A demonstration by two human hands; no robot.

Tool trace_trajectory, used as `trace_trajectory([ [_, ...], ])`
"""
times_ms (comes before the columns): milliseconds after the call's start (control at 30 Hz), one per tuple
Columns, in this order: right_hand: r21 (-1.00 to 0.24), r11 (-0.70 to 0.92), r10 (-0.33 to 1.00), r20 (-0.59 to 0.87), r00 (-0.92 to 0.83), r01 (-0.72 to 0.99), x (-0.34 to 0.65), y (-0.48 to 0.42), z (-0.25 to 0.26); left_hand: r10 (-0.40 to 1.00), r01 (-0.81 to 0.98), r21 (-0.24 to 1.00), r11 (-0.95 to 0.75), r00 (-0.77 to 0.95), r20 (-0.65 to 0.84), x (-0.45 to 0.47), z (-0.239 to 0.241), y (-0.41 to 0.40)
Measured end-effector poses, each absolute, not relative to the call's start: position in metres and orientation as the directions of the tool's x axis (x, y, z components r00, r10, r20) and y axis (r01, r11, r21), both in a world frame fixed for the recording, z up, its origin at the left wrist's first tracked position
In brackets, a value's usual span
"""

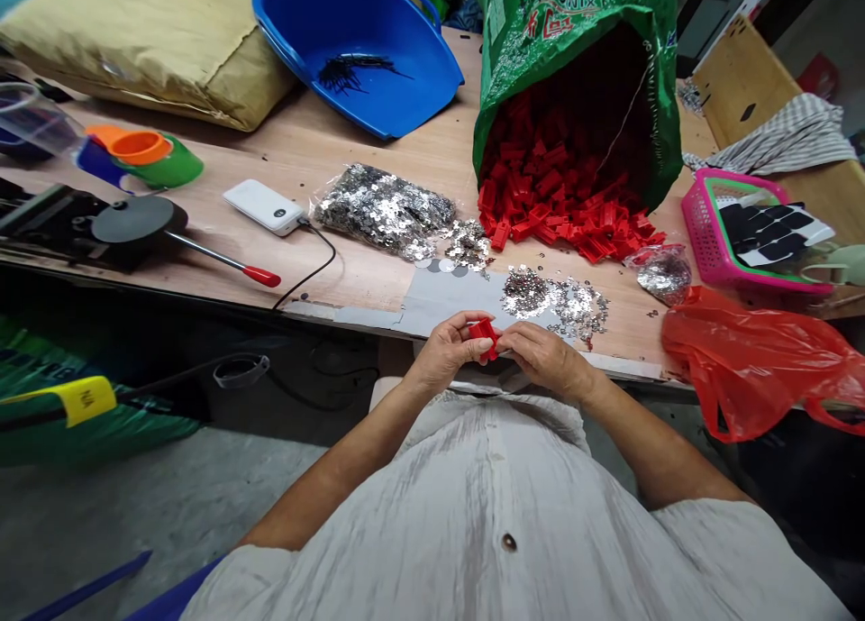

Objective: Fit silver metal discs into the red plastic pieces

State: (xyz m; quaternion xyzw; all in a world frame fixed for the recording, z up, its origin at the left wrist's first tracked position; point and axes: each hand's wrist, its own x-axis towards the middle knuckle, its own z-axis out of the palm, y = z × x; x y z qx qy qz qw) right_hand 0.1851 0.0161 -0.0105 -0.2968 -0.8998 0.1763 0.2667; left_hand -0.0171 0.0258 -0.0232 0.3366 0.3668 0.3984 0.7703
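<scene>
My left hand (451, 349) is closed around a small red plastic part (485, 338) at the table's front edge. Against the right side of that part, the fingers of my right hand (542, 355) are pinched together; whatever they hold is too small to make out. Just beyond my hands lie loose piles of small shiny metal pieces (574, 304) on a grey sheet (432, 301) and the wood. A clear bag of metal pieces (385, 208) rests farther back. Many similar red parts (541, 188) spill from a green sack (504, 71).
A lever tool with a red-tipped handle (260, 276) and a white power bank (265, 206) with a cable sit at left. Behind are a blue scoop-shaped basin (419, 89) and a tan sack (149, 44). At right are a pink basket (703, 220) and a red plastic bag (763, 360).
</scene>
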Motion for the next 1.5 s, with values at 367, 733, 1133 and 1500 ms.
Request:
trace_trajectory([
  [367,-0.482,0.738,0.670,0.448,-0.592,0.472,0.185,0.009,-0.009,0.873,-0.428,0.781,0.454,0.390,-0.293,-0.016,-0.018,0.024],
  [733,-0.720,0.521,0.824,0.284,-0.490,0.459,0.190,0.004,-0.003,0.916,-0.450,0.830,0.329,0.365,-0.165,-0.014,-0.027,0.021],
  [1133,-0.668,0.373,0.920,0.173,-0.352,0.644,0.188,0.003,-0.037,0.923,0.102,0.994,-0.037,0.384,-0.005,-0.024,-0.047,0.040],
  [1500,-0.609,0.457,0.879,0.198,-0.434,0.648,0.191,0.012,-0.051,0.895,0.314,0.926,-0.209,0.444,0.051,-0.025,-0.050,0.051],
])
